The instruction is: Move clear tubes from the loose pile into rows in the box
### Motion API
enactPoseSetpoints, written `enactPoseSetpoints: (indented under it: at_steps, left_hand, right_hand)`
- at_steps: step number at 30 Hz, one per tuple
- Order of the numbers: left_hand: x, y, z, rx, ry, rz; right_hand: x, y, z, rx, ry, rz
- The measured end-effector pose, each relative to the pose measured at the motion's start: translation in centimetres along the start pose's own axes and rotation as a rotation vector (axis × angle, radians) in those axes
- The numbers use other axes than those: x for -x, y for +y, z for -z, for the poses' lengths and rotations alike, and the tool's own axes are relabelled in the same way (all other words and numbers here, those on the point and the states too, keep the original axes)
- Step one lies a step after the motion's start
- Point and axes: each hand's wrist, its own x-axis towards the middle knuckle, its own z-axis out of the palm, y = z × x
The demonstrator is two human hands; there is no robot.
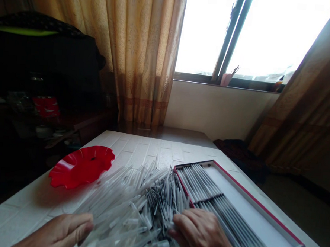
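Note:
A heap of clear plastic tubes [116, 195], like pen barrels, spreads over the middle of the table. At its right side lie thin dark grey sticks [163, 198] that look like pen refills. My left hand [63, 229] is closed at the heap's left edge, thumb against the fingers; whatever it may hold is hidden. Over the right side of the heap, my right hand [200, 230] is closed in a pinch, and I cannot make out what is between its fingertips. Just beyond it, an open red-edged box [244, 203] holds two rows of slim grey pen-like rods [231, 220].
A red wavy-rimmed dish [81, 167] stands at the table's left. The tabletop [11, 218] has a white brick pattern. Behind it are a curtain [146, 62] and a window with a pink cup [226, 79] on its sill. A dark cabinet [89, 126] stands at left.

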Motion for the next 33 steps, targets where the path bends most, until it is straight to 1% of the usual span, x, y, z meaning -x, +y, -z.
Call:
enactPoseSetpoints:
  at_steps: [1, 3, 5, 6, 9, 12, 15, 20, 23, 26, 29, 30, 31, 33]
  left_hand:
    - [-0.1, 0.1, 0.6, -0.002, 0.019, 0.002]
    - [-0.7, 0.4, 0.9, -0.056, 0.133, -0.006]
    - [-1.6, 0.2, 0.5, -0.144, 0.241, -0.019]
    - [-2.1, -0.1, 0.1, -0.186, 0.274, -0.032]
    - [-3.7, -1.1, -1.3, -0.241, 0.31, -0.059]
    - [-4.9, -1.4, -2.5, -0.291, 0.336, -0.095]
    - [-5.7, -0.6, -3.5, -0.357, 0.353, -0.138]
    - [-6.4, 0.7, -4.7, -0.469, 0.398, -0.183]
    - [-6.3, 0.8, -5.1, -0.518, 0.44, -0.209]
    - [-5.9, 0.7, -5.2, -0.543, 0.485, -0.263]
    - [-5.6, 1.1, -5.3, -0.545, 0.534, -0.338]
    - [-5.6, 1.5, -5.3, -0.54, 0.545, -0.368]
    - [-5.6, 1.9, -5.4, -0.533, 0.553, -0.4]
    - [-5.8, 3.0, -5.5, -0.517, 0.564, -0.46]
  right_hand:
    - [-0.2, -0.1, -0.3, -0.016, -0.013, 0.011]
    - [-0.6, -0.5, -1.4, -0.025, -0.033, 0.011]
    - [-0.8, -0.9, -2.5, 0.013, -0.058, -0.045]
    - [-0.8, -1.0, -3.0, 0.042, -0.068, -0.077]
    - [-0.5, -0.7, -3.4, 0.096, -0.071, -0.132]
    - [-0.1, -0.1, -2.9, 0.07, -0.038, -0.159]
    - [0.3, 0.3, -2.4, 0.027, 0.0, -0.186]
    - [1.0, 1.4, -2.2, -0.036, 0.009, -0.222]
    - [1.6, 3.0, -1.4, -0.029, 0.077, -0.272]
    - [2.5, 5.3, 0.3, 0.001, 0.191, -0.349]
    - [3.3, 7.5, 2.6, 0.034, 0.327, -0.52]
    - [3.5, 8.1, 3.4, 0.038, 0.329, -0.602]
    - [3.7, 8.7, 4.2, 0.037, 0.293, -0.685]
    - [3.8, 9.8, 5.5, 0.027, 0.154, -0.827]
